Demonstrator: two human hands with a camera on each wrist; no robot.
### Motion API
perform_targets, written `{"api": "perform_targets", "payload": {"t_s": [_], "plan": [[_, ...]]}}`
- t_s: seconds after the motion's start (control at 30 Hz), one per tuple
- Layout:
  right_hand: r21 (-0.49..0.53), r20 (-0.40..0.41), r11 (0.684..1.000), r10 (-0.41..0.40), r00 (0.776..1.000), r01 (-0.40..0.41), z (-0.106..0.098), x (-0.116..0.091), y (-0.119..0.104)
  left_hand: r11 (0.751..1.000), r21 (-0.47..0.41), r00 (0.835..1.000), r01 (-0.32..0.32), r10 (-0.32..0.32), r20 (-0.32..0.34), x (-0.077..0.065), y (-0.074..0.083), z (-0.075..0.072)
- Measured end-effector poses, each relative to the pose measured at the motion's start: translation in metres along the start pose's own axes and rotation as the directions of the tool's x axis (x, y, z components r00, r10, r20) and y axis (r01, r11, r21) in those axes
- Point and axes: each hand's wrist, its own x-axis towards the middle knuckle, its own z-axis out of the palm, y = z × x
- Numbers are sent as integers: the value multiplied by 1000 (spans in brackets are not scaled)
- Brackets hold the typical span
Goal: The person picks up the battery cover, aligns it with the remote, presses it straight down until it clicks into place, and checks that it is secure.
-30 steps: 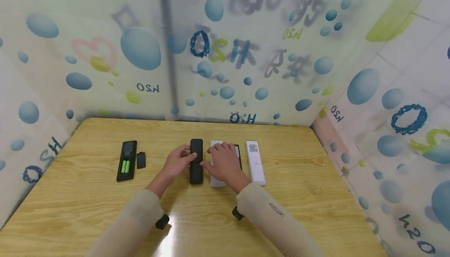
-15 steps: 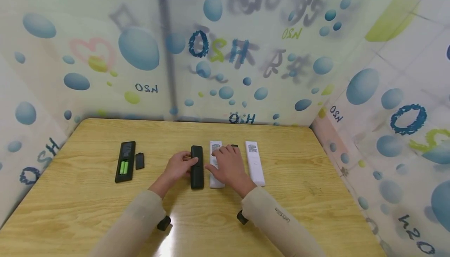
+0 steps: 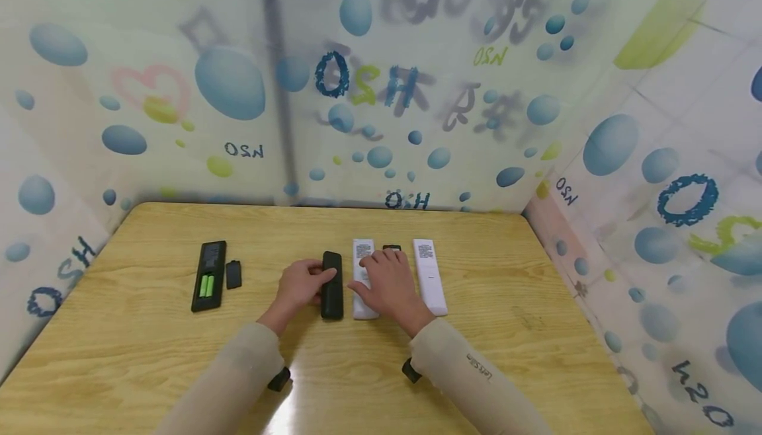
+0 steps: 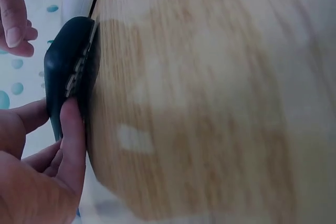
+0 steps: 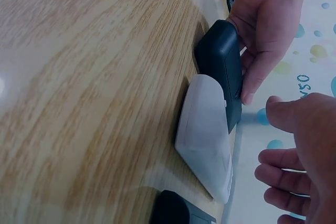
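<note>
My left hand grips a black remote control by its left edge, thumb on top. In the left wrist view, the buttons on this black remote face down toward the table, and its near end looks slightly raised. Just to the right, my right hand hovers with loosely bent fingers, holding nothing. Below it lie a white remote, partly covered, and another black remote, mostly hidden. From the right wrist view, the fingers of my right hand stand apart from the white remote.
A second white remote lies at the right of the row. Toward the left, a black remote shows green batteries in its uncovered compartment, with a small black battery cover beside it. The wooden table meets patterned curtains behind.
My left hand has drawn the black remote a little toward me. My right hand has moved off it, slightly to the right.
</note>
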Motion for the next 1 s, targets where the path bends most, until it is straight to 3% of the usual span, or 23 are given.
{"api": "perform_targets", "payload": {"t_s": [0.37, 0.6, 0.87, 1.0], "plan": [[-9, -2, 1000, 5, 1000, -5, 3, -1, 0, 983, 183, 994, -4, 24, -103, -1, 1, 2], [-20, 13, 1000, 10, 1000, -10, 3, 0, -1, 946, 321, 985, -42, 94, -148, 1, -2, 4], [-11, 15, 1000, 7, 1000, -6, 3, 1, -3, 931, 361, 978, -54, 122, -170, -2, 1, -1], [-7, 17, 1000, 9, 1000, -9, 3, 1, -4, 938, 344, 980, -45, 108, -165, -5, 3, -6]]}}
